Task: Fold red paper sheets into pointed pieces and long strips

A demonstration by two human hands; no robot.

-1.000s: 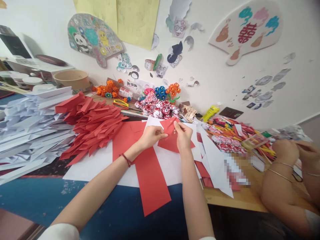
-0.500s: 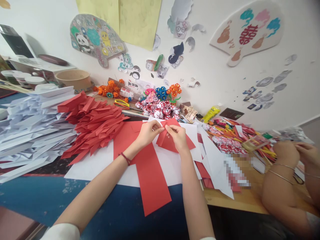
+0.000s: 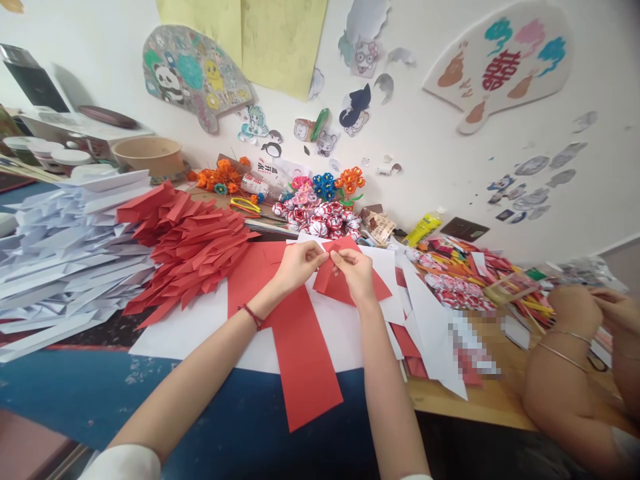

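Note:
Both hands meet over a piece of red paper (image 3: 330, 283) that has a fold near its upper edge. My left hand (image 3: 303, 263) pinches its upper left part between thumb and fingers. Close beside it, my right hand (image 3: 356, 270) grips the same paper from the right, thumb and fingertips pressed together. Under my left forearm lie flat red sheets (image 3: 313, 373), one reaching down past the white paper (image 3: 240, 353). To the left are a heap of folded red paper strips (image 3: 193, 243) and a bigger heap of folded white strips (image 3: 75, 247).
Behind my hands stand red-and-white paper flowers (image 3: 320, 217) and blue craft flowers (image 3: 324, 187). Yellow-handled scissors (image 3: 245, 205) lie farther left. A yellow bottle (image 3: 424, 228) rests near the wall. At the right, another person's hands (image 3: 575, 310) work over the wooden table (image 3: 450, 397).
The view has shifted very slightly. Both my hands keep their grip on the red paper in nearly the same place.

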